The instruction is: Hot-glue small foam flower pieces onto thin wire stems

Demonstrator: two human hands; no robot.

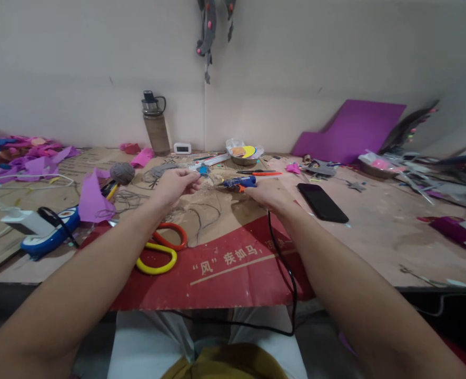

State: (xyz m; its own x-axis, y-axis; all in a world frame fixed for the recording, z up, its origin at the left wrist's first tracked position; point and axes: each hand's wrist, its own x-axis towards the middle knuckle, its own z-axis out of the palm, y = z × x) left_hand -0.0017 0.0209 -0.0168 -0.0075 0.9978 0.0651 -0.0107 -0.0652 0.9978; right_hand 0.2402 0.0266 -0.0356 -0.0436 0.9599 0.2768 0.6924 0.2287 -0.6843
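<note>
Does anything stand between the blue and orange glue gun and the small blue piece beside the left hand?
Nothing clearly visible blocks the gap from the glue gun in the right hand to that piece.

Water bottle [156, 130] near a small white gadget [182, 148], black phone [323, 202], purple sheet [351, 132].

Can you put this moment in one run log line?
left hand: by blue bit, grip unclear | right hand: holding glue gun | scissors: partly behind left arm | phone: right of right hand
</note>
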